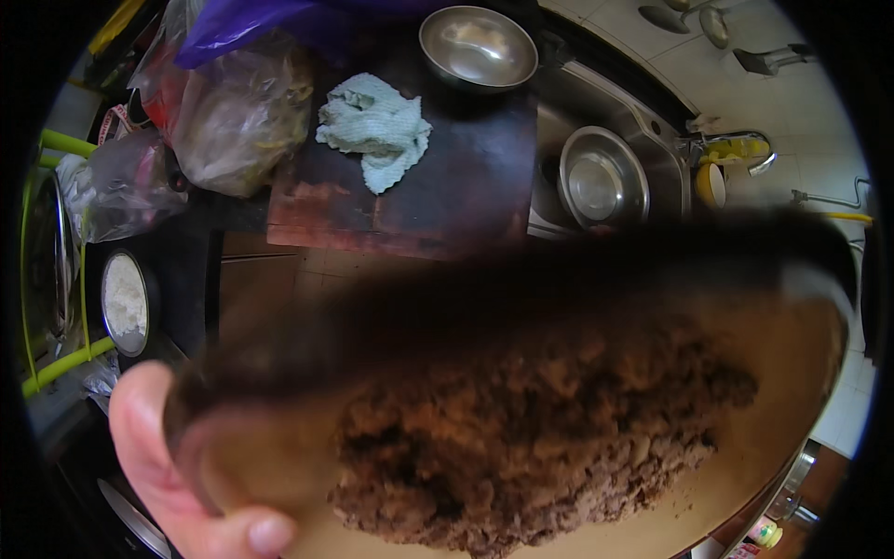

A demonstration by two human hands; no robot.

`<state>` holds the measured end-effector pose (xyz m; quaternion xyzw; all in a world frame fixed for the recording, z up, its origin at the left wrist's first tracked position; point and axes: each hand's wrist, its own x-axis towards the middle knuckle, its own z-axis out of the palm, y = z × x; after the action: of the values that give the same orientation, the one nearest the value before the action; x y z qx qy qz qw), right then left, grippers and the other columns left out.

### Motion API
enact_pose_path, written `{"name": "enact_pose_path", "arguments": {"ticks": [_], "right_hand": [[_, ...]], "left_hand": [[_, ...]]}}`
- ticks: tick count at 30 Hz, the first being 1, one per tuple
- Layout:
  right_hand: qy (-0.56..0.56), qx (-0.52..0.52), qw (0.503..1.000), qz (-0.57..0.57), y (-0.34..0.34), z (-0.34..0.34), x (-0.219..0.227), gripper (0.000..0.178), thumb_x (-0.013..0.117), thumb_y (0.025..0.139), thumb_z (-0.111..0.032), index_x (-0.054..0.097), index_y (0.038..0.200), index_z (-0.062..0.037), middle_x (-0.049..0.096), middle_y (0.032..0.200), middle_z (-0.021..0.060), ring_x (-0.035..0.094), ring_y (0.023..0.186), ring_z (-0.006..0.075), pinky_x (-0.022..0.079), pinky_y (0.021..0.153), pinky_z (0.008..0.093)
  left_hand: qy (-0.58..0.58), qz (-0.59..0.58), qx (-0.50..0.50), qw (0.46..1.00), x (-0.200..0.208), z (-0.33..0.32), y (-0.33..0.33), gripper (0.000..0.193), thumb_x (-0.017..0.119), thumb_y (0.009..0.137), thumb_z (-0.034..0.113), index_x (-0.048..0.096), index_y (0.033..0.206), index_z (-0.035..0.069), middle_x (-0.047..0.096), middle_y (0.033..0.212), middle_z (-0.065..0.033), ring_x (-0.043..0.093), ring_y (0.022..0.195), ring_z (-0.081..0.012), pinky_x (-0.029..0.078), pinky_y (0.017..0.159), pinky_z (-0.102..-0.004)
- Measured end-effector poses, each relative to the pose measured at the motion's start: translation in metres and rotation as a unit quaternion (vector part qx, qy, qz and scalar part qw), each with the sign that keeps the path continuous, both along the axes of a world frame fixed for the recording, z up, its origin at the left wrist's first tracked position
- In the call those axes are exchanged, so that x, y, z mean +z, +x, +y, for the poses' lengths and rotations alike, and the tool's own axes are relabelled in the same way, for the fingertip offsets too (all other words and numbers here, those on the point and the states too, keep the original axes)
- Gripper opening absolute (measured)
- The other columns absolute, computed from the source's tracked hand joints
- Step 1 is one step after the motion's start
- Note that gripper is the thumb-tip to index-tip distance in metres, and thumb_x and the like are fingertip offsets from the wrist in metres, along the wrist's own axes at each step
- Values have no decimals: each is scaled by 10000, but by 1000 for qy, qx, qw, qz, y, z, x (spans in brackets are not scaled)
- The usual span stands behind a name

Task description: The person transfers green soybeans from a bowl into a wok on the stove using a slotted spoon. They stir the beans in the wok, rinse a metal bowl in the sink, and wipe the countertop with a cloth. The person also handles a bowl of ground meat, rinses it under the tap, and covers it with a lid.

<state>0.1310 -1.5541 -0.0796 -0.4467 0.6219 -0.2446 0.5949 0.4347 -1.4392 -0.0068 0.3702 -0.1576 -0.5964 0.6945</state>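
A large dish [792, 391] with a dark rim and a tan inside is lifted close to the camera, tilted so that its inside shows. In it lies a heap of dark brown, crumbly food [531, 456]; which food it is I cannot make out. My left hand [177, 484] grips the dish at its left end, with the thumb over the inside of the rim and fingers around the outer edge. The near rim is blurred. My right hand does not show.
Beyond the dish, a pale green cloth [374, 130] and a steel bowl [478, 48] rest on a dark board [466, 168]. Right of it, a steel basin [603, 177] sits in the sink [666, 154]. At left are filled plastic bags [242, 121] and a bowl of white powder [126, 298].
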Motion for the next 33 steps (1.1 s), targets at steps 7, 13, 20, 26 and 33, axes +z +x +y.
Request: {"name": "enact_pose_path", "arguments": {"ticks": [7, 13, 20, 26, 33], "right_hand": [[-5, -86, 988, -125, -64, -14, -25, 111, 571, 832, -93, 571, 909, -12, 596, 752, 54, 544, 637, 103, 432, 565, 205], [-66, -97, 993, 17, -198, -99, -63, 175, 597, 812, -150, 570, 911, -9, 598, 757, 49, 533, 627, 94, 420, 542, 202], [-375, -102, 874, 291, -357, -297, -82, 409, 550, 791, -143, 483, 1157, 26, 562, 1080, 186, 542, 992, 281, 409, 871, 328], [-346, 79, 839, 412, -400, -318, -108, 462, 534, 791, -208, 432, 1183, 13, 414, 1232, 233, 408, 1138, 354, 332, 957, 378], [-127, -162, 978, -32, -373, -262, -110, 254, 510, 843, -159, 504, 1024, 19, 564, 864, 93, 558, 739, 179, 483, 633, 299]], "left_hand": [[7, -96, -44, 994, 14, 4, -58, 396, 666, 624, 97, 466, 949, -8, 556, 954, -152, 541, 865, -207, 425, 785, -307], [126, -19, -114, 985, -6, -48, -168, 260, 618, 702, -23, 378, 763, 57, 538, 785, -60, 514, 696, -99, 435, 654, -244], [154, -18, -97, 983, -91, -124, -312, 178, 500, 733, -63, 384, 772, 66, 480, 688, -14, 431, 498, -54, 370, 436, -179], [209, -24, -117, 971, -125, -141, -367, 186, 498, 727, -66, 394, 780, 78, 475, 674, -5, 424, 485, -48, 340, 412, -173], [202, -39, -62, 977, -128, -159, -397, 176, 504, 737, -51, 394, 763, 83, 463, 597, 1, 343, 371, -41, 245, 325, -182]]}}
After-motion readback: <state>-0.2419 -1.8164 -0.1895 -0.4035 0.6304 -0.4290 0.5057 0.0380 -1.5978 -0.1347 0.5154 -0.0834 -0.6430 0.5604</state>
